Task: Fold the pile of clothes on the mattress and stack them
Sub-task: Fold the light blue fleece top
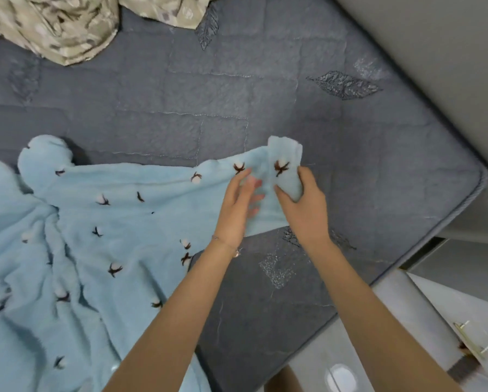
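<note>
A light blue fleece garment (101, 230) with small cotton-flower prints lies spread and rumpled over the left half of the grey quilted mattress (265, 103). Its right end, a narrow sleeve-like strip, is lifted off the bed. My right hand (305, 210) grips that strip, thumb on one side and fingers curled round the other. My left hand (238, 207) lies just left of it with straight fingers touching the fabric from above.
A crumpled beige leaf-patterned cloth (58, 24) lies at the far left of the mattress. The mattress corner (475, 176) is at the right, with a white wall beyond it and white cabinet fronts with a brass handle (472, 340) at lower right.
</note>
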Demonstrator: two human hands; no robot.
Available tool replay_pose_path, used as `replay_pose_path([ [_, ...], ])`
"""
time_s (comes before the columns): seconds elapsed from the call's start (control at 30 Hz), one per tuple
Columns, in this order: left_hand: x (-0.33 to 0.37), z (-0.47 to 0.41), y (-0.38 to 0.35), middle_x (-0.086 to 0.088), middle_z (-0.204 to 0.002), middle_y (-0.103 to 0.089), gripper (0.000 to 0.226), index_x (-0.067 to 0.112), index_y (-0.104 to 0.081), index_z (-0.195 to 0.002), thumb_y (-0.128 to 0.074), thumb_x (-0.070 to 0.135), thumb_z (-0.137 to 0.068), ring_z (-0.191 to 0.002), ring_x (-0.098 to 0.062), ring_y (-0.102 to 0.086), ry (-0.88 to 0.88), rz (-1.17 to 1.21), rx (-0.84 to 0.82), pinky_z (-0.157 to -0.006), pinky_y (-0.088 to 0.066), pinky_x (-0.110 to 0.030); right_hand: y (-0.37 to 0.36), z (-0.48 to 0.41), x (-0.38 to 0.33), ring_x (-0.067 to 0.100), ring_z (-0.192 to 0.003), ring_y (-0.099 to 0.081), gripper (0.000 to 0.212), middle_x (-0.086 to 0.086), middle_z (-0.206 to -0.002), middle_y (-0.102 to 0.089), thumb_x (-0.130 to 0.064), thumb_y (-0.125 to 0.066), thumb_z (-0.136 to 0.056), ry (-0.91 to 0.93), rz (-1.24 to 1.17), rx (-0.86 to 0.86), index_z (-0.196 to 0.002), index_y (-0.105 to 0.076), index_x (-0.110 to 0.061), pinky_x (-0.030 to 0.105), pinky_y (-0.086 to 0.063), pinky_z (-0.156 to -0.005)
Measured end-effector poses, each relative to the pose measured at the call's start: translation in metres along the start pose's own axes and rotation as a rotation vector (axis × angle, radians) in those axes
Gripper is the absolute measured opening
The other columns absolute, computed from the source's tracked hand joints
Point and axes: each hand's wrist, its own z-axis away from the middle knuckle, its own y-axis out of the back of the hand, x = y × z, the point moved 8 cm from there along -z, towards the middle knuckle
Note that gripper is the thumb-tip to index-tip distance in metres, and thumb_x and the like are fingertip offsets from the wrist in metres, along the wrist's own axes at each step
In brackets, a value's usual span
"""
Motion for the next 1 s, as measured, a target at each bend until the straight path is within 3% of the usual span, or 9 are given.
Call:
replay_pose_path([
  [0.2,0.006,0.052,0.145,-0.003,-0.118,-0.066,0.066,0.021,-0.048,-0.131,-0.054,0.063,-0.08,-0.105,-0.017,-0.066,0.073,0.166,0.029,-0.079,-0.056,-0.034,-0.141,0.084,-0.107,0.006,-0.093,-0.059,0.041,-0.018,-0.105,-0.057,-0.034,-0.059,-0.091,0.225,-0.032,-0.379,-0.128,-0.042,-0.03,0.028,-0.051,-0.076],
  [0.3,-0.005,0.077,0.225,-0.004,-0.105,-0.067,0.047,0.018,-0.049,-0.121,-0.064,0.046,-0.086,-0.096,-0.015,-0.068,0.035,0.156,0.173,-0.08,-0.055,-0.032,-0.225,0.133,-0.137,0.018,-0.109,-0.054,0.041,0.001,-0.116,-0.058,-0.021,-0.053,-0.095,0.279,-0.003,-0.626,-0.134,-0.043,-0.019,0.04,-0.047,-0.091],
  [0.4,-0.02,0.09,0.312,0.001,-0.08,-0.069,0.01,0.016,-0.056,-0.1,-0.059,0.023,-0.093,-0.076,-0.012,-0.068,-0.03,0.202,0.376,-0.074,-0.055,-0.032,-0.286,0.169,-0.151,0.011,-0.116,-0.054,0.031,0.007,-0.126,-0.059,-0.006,-0.047,-0.096,0.184,-0.181,-0.737,-0.127,-0.046,-0.006,0.027,-0.042,-0.101],
  [0.47,-0.031,0.097,0.366,0.001,-0.074,-0.063,0.005,0.015,-0.057,-0.097,-0.054,0.012,-0.096,-0.068,-0.009,-0.061,-0.063,0.201,0.492,-0.071,-0.051,-0.03,-0.311,0.181,-0.155,0.012,-0.116,-0.053,0.034,0.006,-0.126,-0.059,-0.004,-0.044,-0.089,0.193,-0.191,-0.64,-0.123,-0.049,-0.005,0.023,-0.04,-0.101],
  [0.57,-0.048,0.105,0.428,-0.002,-0.082,-0.057,0.011,0.023,-0.059,-0.091,-0.055,0.014,-0.096,-0.076,-0.015,-0.056,-0.076,0.182,0.55,-0.075,-0.048,-0.031,-0.342,0.185,-0.149,0.026,-0.127,-0.045,0.047,0.009,-0.137,-0.053,-0.017,-0.055,-0.088,0.342,0.103,-0.455,-0.134,-0.051,-0.008,0.038,-0.031,-0.109],
  [0.7,-0.062,0.108,0.483,0.0,-0.082,-0.059,0.014,0.023,-0.06,-0.083,-0.056,0.02,-0.096,-0.083,-0.017,-0.057,-0.08,0.157,0.557,-0.08,-0.047,-0.033,-0.38,0.185,-0.111,0.025,-0.15,0.002,0.066,0.0,-0.163,-0.006,-0.05,-0.049,-0.095,0.289,0.548,-0.455,-0.153,-0.021,-0.032,0.046,0.002,-0.119],
  [0.87,-0.067,0.118,0.529,0.004,-0.058,-0.048,0.037,0.015,-0.045,-0.061,-0.061,0.026,-0.093,-0.053,0.0,-0.042,-0.189,-0.231,0.812,-0.053,-0.034,-0.02,-0.384,0.171,-0.096,0.028,-0.148,0.014,0.075,0.0,-0.163,0.007,-0.067,-0.038,-0.09,0.313,0.766,-0.331,-0.153,-0.009,-0.038,0.051,0.011,-0.116],
  [0.93,-0.067,0.119,0.534,-0.009,-0.071,-0.054,0.027,0.007,-0.054,-0.075,-0.062,0.027,-0.091,-0.067,-0.012,-0.048,-0.236,-0.522,0.863,-0.061,-0.03,-0.024,-0.38,0.163,-0.09,0.029,-0.148,0.014,0.08,0.001,-0.163,0.009,-0.072,-0.038,-0.086,0.289,0.833,-0.29,-0.153,-0.008,-0.039,0.054,0.01,-0.116],
  [1.0,-0.073,0.114,0.529,-0.017,-0.1,-0.058,0.033,0.005,-0.058,-0.114,-0.061,0.029,-0.092,-0.093,-0.029,-0.05,-0.224,-0.815,0.873,-0.079,-0.032,-0.027,-0.379,0.156,-0.084,0.029,-0.148,0.014,0.083,0.001,-0.163,0.009,-0.075,-0.038,-0.084,0.272,0.864,-0.289,-0.153,-0.007,-0.041,0.056,0.009,-0.116],
])
